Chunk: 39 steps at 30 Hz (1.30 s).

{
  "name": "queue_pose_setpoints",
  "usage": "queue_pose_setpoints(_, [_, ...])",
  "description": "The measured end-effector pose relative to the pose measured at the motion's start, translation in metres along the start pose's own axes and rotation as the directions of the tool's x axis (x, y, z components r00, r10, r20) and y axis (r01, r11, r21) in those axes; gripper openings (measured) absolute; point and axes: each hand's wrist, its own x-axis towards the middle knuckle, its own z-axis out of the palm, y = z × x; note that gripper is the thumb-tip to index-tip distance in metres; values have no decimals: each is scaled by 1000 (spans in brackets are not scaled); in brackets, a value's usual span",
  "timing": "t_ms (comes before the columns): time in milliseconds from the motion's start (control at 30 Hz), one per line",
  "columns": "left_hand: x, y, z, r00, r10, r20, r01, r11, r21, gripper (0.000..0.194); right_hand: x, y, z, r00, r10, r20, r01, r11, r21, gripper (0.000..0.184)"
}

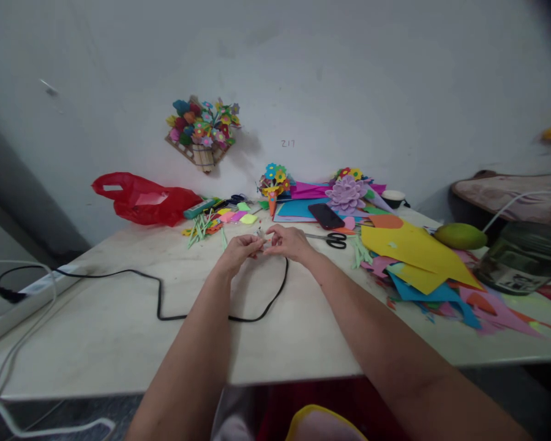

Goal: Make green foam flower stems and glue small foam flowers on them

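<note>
Above the middle of the pale table, my left hand [239, 252] and my right hand [291, 242] meet with fingertips pinched close together. Between them shows a small pale thing [260, 233], mostly covered by the fingers and too small to name. A black cord [252, 320] curves across the tabletop and runs up under my right hand, where its end is hidden. Just right of that hand lie black-handled scissors [334, 239], with part of the blades behind the hand. Pale green strips [202, 228] and small coloured foam pieces [243, 214] lie beyond my left hand.
A red plastic bag [149, 199] sits at the back left, a power strip [50, 283] at the left edge. To the right are a phone [326, 216], yellow sheets [406, 245], a mango [460, 236] and a glass jar [523, 260]. Foam flowers [275, 177] stand against the wall.
</note>
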Motion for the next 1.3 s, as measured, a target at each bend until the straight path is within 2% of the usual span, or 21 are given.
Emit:
queue_pose_setpoints(200, [-4, 7, -2, 993, 4, 114, -10, 999, 51, 26, 3, 13, 8, 998, 56, 43, -65, 962, 264, 65])
queue_pose_setpoints(367, [-5, 11, -1, 990, 27, 137, -40, 995, 90, 26, 4, 20, 13, 993, 42, 111, -92, 860, 501, 69])
queue_pose_setpoints(500, [-4, 11, 0, 989, 27, 144, -44, 993, 112, 27, 3, 18, 10, 983, 30, 183, -137, 786, 603, 70])
queue_pose_setpoints(767, [-4, 15, 4, 990, 20, 140, -32, 996, 82, 24, 3, 18, 8, 968, 48, 245, -208, 700, 684, 64])
queue_pose_setpoints(867, [-5, 20, 8, 991, 48, 127, -60, 993, 97, 24, 2, 17, 4, 962, 61, 265, -233, 690, 686, 62])
queue_pose_setpoints(1100, [-1, 19, 15, 975, 208, 82, -223, 915, 335, 17, -3, 8, -7, 942, 119, 314, -311, 664, 680, 59])
queue_pose_setpoints(1200, [2, 15, 18, 973, 225, 42, -224, 898, 379, 14, -2, 8, -6, 950, 100, 296, -285, 667, 689, 59])
queue_pose_setpoints(1300, [3, 13, 18, 985, 170, 13, -164, 931, 326, 19, 2, 9, -2, 969, 73, 238, -219, 705, 675, 62])
